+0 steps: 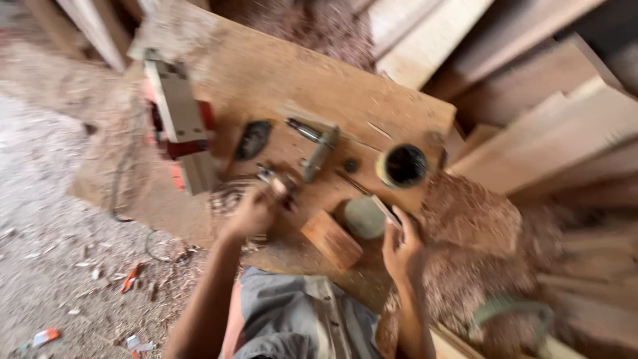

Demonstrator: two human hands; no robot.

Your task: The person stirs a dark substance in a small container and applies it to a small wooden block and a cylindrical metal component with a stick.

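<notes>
Both arms are bare to the elbow, with no sleeves, gloves or watch that I can make out through the blur. The left hand point(251, 211) and right hand point(401, 251) are ungloved. Grey shorts, possibly buttoned, cover the lap.

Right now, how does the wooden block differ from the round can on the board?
The wooden block is boxy and reddish brown; the round can is a cylinder with a yellowish rim and a dark inside. The block lies between the two hands; the can stands farther off, past the right hand. Both rest on the board.
</notes>
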